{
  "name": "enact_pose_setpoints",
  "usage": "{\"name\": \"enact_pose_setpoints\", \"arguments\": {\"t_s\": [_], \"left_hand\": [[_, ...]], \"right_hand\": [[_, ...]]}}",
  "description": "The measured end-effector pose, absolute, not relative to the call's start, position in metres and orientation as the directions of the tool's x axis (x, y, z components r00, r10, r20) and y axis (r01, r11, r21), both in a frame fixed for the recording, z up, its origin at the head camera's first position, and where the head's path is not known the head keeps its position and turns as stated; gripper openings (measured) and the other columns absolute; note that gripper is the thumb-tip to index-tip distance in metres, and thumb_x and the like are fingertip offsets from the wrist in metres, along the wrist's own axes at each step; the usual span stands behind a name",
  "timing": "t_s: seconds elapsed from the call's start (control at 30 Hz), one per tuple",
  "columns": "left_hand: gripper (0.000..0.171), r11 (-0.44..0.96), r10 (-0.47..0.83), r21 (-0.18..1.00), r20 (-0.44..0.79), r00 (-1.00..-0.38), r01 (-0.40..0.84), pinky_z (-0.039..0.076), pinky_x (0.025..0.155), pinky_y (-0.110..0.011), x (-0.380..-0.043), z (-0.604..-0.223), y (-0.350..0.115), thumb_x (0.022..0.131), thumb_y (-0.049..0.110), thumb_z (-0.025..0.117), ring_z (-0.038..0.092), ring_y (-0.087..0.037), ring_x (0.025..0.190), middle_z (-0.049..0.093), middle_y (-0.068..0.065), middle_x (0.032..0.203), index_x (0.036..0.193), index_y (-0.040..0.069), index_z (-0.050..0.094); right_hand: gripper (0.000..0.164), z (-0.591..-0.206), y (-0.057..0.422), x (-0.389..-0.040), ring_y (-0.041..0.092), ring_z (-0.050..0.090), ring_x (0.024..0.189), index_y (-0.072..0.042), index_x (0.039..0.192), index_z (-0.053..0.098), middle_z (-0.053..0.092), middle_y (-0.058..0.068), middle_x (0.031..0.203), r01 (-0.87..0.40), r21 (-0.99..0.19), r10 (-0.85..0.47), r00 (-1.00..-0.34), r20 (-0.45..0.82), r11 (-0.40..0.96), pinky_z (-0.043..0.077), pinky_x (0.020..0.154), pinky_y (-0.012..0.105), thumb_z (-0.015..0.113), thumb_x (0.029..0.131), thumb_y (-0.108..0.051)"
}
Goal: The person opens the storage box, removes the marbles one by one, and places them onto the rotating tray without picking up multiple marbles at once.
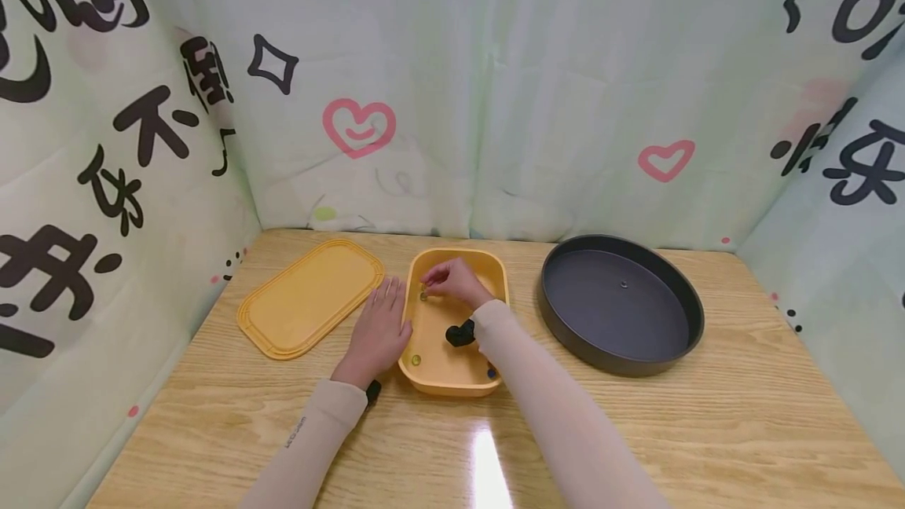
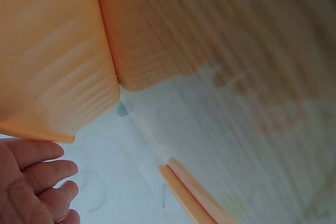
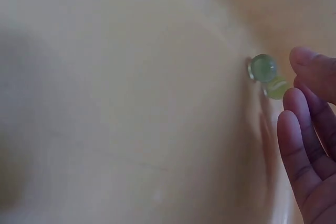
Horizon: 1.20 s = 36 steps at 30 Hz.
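A yellow-orange plastic box [image 1: 452, 389] stands on the table, with several glass marbles inside. My right hand [image 1: 456, 281] reaches into it near the left wall, thumb and fingertips slightly apart. Right at those fingertips, in the right wrist view, are a green marble [image 3: 263, 67] and a yellow marble [image 3: 276, 88] side by side against the wall. Another yellowish marble [image 1: 415, 360] lies at the front left corner, and a dark blue marble [image 1: 491, 373] at the front right. My left hand [image 1: 378, 332] rests along the box's left rim with straight fingers, which show at the rim [image 2: 37, 134] in the left wrist view.
A matching yellow-orange lid [image 1: 311, 297] lies flat on the table, left of the box and close to my left fingertips. A round dark grey pan [image 1: 622, 305] stands to the right. Printed curtains [image 1: 495, 100] enclose the wooden table [image 1: 742, 430] at the back and sides.
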<state>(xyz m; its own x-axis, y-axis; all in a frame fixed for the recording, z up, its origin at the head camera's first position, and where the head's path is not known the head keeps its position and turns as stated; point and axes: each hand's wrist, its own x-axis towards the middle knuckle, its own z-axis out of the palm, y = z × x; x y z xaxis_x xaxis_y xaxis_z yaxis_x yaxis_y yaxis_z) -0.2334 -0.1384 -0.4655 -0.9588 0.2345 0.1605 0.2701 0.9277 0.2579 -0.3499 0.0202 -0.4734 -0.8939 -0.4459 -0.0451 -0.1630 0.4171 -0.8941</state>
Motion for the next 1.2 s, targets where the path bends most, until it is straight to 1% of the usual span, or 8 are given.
{"name": "enact_pose_setpoints", "arguments": {"t_s": [0.13, 0.3, 0.47, 0.7, 0.9, 1.2], "left_hand": [[0.058, 0.928, 0.235, 0.256, 0.163, -0.958, 0.271, 0.018, 0.118, -0.045, -0.233, -0.465, -0.138, 0.096, 0.022, 0.046, 0.021, -0.032, 0.144, 0.029, -0.02, 0.152, 0.145, -0.005, 0.028], [0.059, 0.926, 0.236, 0.263, 0.155, -0.959, 0.27, 0.017, 0.118, -0.046, -0.232, -0.465, -0.138, 0.096, 0.022, 0.046, 0.02, -0.031, 0.145, 0.028, -0.02, 0.152, 0.145, -0.004, 0.028], [0.058, 0.927, 0.236, 0.259, 0.164, -0.958, 0.272, 0.018, 0.118, -0.046, -0.231, -0.464, -0.138, 0.096, 0.022, 0.047, 0.021, -0.031, 0.144, 0.03, -0.02, 0.151, 0.145, -0.005, 0.028], [0.058, 0.928, 0.234, 0.255, 0.165, -0.958, 0.271, 0.019, 0.118, -0.046, -0.231, -0.463, -0.138, 0.096, 0.021, 0.047, 0.024, -0.032, 0.143, 0.03, -0.02, 0.151, 0.144, -0.005, 0.029], [0.058, 0.928, 0.234, 0.255, 0.17, -0.957, 0.272, 0.019, 0.118, -0.046, -0.231, -0.462, -0.138, 0.096, 0.022, 0.047, 0.024, -0.032, 0.143, 0.031, -0.02, 0.151, 0.145, -0.005, 0.029], [0.058, 0.929, 0.226, 0.261, 0.168, -0.96, 0.264, 0.018, 0.118, -0.046, -0.231, -0.464, -0.136, 0.096, 0.023, 0.047, 0.022, -0.031, 0.144, 0.031, -0.019, 0.151, 0.144, -0.005, 0.03]], "right_hand": [[0.02, -0.478, 0.019, -0.351, 0.005, 0.064, 0.069, 0.006, 0.094, 0.072, 0.072, 0.019, 0.093, -0.17, -0.881, -0.453, -0.89, -0.055, 0.441, 0.053, 0.065, 0.017, 0.075, 0.075, 0.002], [0.016, -0.485, 0.017, -0.352, 0.006, 0.062, 0.07, 0.001, 0.089, 0.074, 0.074, 0.014, 0.089, -0.194, -0.85, -0.451, -0.891, -0.057, 0.49, 0.051, 0.065, 0.016, 0.077, 0.073, -0.002], [0.012, -0.489, 0.016, -0.352, 0.006, 0.06, 0.067, -0.001, 0.084, 0.075, 0.073, 0.01, 0.083, -0.228, -0.829, -0.463, -0.885, -0.042, 0.512, 0.05, 0.064, 0.017, 0.078, 0.072, -0.002], [0.011, -0.491, 0.016, -0.352, 0.005, 0.056, 0.066, -0.002, 0.081, 0.075, 0.072, 0.008, 0.079, -0.291, -0.811, -0.511, -0.86, -0.011, 0.507, 0.048, 0.062, 0.016, 0.079, 0.071, -0.003], [0.011, -0.489, 0.016, -0.351, 0.004, 0.053, 0.062, 0.0, 0.08, 0.074, 0.071, 0.009, 0.077, -0.336, -0.798, -0.539, -0.842, 0.016, 0.5, 0.047, 0.059, 0.015, 0.079, 0.07, -0.003], [0.009, -0.477, 0.015, -0.346, 0.004, 0.056, 0.064, -0.001, 0.081, 0.074, 0.072, 0.009, 0.077, -0.344, -0.766, -0.525, -0.851, 0.01, 0.543, 0.048, 0.061, 0.015, 0.077, 0.073, -0.003]]}}
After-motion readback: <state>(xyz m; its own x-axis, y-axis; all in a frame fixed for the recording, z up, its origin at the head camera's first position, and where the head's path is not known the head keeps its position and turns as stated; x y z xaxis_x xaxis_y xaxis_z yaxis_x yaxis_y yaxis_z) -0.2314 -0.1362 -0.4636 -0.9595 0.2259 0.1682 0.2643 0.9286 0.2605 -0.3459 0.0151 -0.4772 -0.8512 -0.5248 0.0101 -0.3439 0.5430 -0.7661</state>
